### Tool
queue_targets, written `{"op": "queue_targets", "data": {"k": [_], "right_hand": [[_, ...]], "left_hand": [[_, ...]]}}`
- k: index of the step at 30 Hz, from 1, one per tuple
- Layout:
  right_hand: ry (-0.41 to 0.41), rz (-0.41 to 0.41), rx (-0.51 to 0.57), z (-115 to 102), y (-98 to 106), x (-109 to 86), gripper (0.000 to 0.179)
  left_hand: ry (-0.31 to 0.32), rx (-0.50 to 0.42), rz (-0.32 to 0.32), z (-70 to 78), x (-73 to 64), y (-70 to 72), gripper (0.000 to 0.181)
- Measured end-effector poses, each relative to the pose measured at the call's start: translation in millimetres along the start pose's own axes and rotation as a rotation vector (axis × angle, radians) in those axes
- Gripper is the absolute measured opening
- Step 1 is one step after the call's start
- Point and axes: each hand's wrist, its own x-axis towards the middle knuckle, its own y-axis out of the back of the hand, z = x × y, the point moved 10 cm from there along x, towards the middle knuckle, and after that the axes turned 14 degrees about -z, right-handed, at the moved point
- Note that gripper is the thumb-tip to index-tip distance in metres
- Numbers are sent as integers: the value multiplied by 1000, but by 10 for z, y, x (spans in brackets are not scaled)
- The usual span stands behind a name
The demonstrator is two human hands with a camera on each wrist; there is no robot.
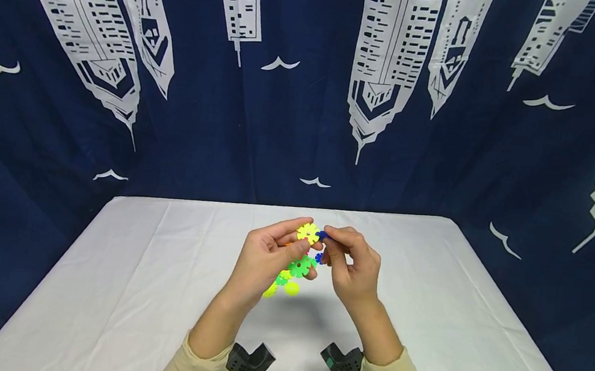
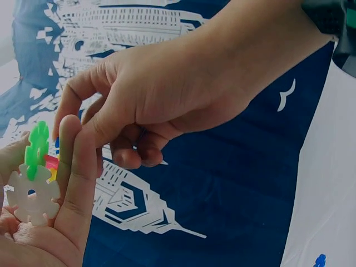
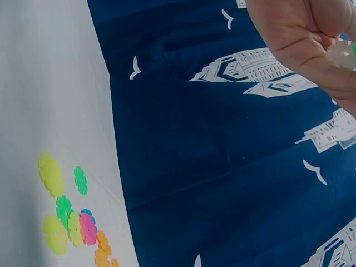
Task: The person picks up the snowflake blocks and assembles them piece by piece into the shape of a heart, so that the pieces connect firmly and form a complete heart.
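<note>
My left hand (image 1: 263,254) holds a joined cluster of plastic snowflake discs. Its thumb and fingers grip a yellow disc (image 1: 308,233) at the top. A whitish disc (image 2: 33,194), a green disc (image 2: 38,147) and a small pink part (image 2: 51,162) show by the left palm in the left wrist view. Thumb and forefinger of my right hand (image 1: 356,264) pinch a small blue disc (image 1: 322,235) against the yellow disc's right edge. In the left wrist view the fingers mostly cover that blue disc. Another green disc (image 1: 300,265) appears below, between the hands.
Loose discs lie on the white table (image 1: 155,291) beneath the hands, among them a yellow one (image 1: 292,288), a pink one (image 3: 87,228) and orange ones (image 3: 102,253). A dark blue printed cloth (image 1: 281,135) hangs behind the table. Black wrist mounts (image 1: 250,360) sit at both cuffs.
</note>
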Motion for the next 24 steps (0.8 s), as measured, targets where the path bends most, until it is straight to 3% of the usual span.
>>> {"op": "queue_targets", "data": {"k": [7,17,24], "right_hand": [[14,0,28,-5,-45,9,17],[14,-26,-47,-3,-36,10,17],[-51,-73,-42,72,-46,-9,23]], "left_hand": [[24,32,2,22,-8,5,44],[36,30,-20,-20,25,-1,42],[57,111,-7,-28,17,79,42]]}}
